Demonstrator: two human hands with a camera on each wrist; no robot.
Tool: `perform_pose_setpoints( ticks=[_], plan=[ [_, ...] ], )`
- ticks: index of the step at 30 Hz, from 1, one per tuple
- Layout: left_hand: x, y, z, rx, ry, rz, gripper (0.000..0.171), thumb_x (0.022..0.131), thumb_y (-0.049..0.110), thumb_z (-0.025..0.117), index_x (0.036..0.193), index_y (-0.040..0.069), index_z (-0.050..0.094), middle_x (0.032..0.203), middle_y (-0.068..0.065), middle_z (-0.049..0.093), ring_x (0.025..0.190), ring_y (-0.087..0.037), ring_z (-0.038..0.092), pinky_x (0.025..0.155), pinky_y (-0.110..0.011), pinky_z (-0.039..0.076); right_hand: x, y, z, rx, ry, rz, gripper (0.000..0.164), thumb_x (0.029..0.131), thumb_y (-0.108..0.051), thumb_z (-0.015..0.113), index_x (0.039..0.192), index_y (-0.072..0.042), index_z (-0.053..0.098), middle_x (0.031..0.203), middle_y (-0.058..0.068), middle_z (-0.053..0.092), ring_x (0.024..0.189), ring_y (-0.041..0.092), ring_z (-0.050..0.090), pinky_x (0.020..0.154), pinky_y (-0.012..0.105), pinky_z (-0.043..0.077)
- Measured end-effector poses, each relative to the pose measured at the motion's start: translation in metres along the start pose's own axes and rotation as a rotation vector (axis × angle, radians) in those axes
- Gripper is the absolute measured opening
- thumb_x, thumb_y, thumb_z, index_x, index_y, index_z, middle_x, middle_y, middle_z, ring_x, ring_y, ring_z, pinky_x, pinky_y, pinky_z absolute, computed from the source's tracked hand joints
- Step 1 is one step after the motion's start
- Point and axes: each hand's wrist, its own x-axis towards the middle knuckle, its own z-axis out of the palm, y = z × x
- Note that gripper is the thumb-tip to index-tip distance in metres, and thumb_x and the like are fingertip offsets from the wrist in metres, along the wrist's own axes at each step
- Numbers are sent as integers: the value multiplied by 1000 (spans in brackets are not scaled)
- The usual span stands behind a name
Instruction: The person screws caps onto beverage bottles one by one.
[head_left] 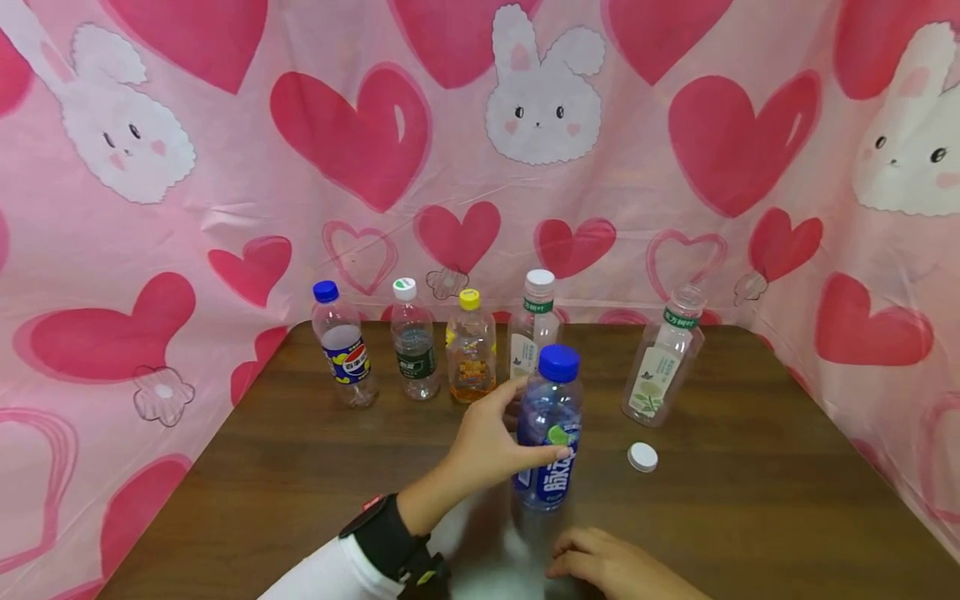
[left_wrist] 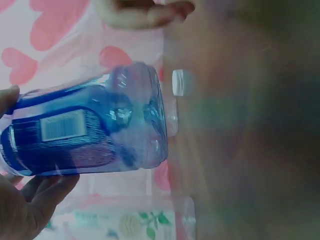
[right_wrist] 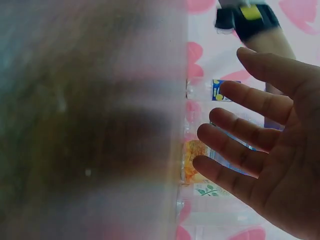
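Observation:
A clear blue plastic bottle [head_left: 552,417] with a blue screw cap stands roughly upright in front of me. My left hand [head_left: 491,437] grips it from the left, thumb across the label and fingers behind. In the left wrist view the bottle [left_wrist: 95,122] shows its barcode side, with thumb and fingers around it. Whether its base touches the table is unclear. My right hand [head_left: 611,565] is low at the front, apart from the bottle. In the right wrist view that hand [right_wrist: 270,135] has its fingers spread and holds nothing.
On the brown table [head_left: 300,500] stand a Pepsi bottle [head_left: 347,354], a green-label bottle [head_left: 415,354], a yellow-capped bottle [head_left: 471,354] and a white-capped bottle [head_left: 525,329]. An uncapped bottle [head_left: 660,367] stands right, near a loose white cap [head_left: 642,457]. A pink heart-print cloth [head_left: 450,183] hangs behind.

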Motion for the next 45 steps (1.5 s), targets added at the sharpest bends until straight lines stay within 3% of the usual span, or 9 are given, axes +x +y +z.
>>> perform_pose_setpoints(
  ticks=[3,6,12,19,28,36,45],
  plan=[
    [32,7,22,114,4,44,80,70,46,86,136,17,52,121,-1,62,103,-17,62,79,-33,56,-1,5,2,-2,1,-9,29,94,-33,66,114,-13,66,113,1,57,99,10,55,79,21,50],
    [61,11,44,230,30,70,81,71,48,85,137,15,51,122,-3,59,108,-17,58,84,-36,55,-1,7,3,58,-36,55,32,94,-37,65,116,-14,66,115,-2,57,100,9,54,79,21,51],
    [93,3,76,382,99,7,81,71,45,85,138,15,49,121,-5,56,109,-21,58,89,-43,53,8,-5,-5,106,-81,164,33,94,-38,64,117,-15,66,114,-5,57,100,7,54,81,24,53],
    [107,-5,94,362,137,-46,79,73,43,84,138,14,48,119,-7,55,107,-23,60,87,-44,54,12,-10,-7,34,-39,147,32,93,-35,67,116,-13,65,114,-4,57,102,10,55,81,27,54],
    [118,-14,101,336,162,-91,82,78,40,82,142,10,40,125,-10,53,112,-23,59,93,-41,52,15,-2,-3,36,-34,93,35,91,-37,69,115,-13,66,113,-2,57,99,10,54,82,25,53],
    [120,-22,111,362,184,-100,88,79,37,81,146,6,35,131,-12,50,116,-23,57,97,-37,49,14,1,1,28,-22,89,35,91,-37,69,115,-13,66,112,-2,57,99,10,55,82,25,53],
    [120,-18,117,288,214,-113,98,82,30,80,154,4,19,145,-15,44,132,-27,45,108,-39,38,12,0,-1,7,3,74,34,91,-37,69,114,-12,65,110,-3,57,99,10,55,82,24,52]
  ],
)
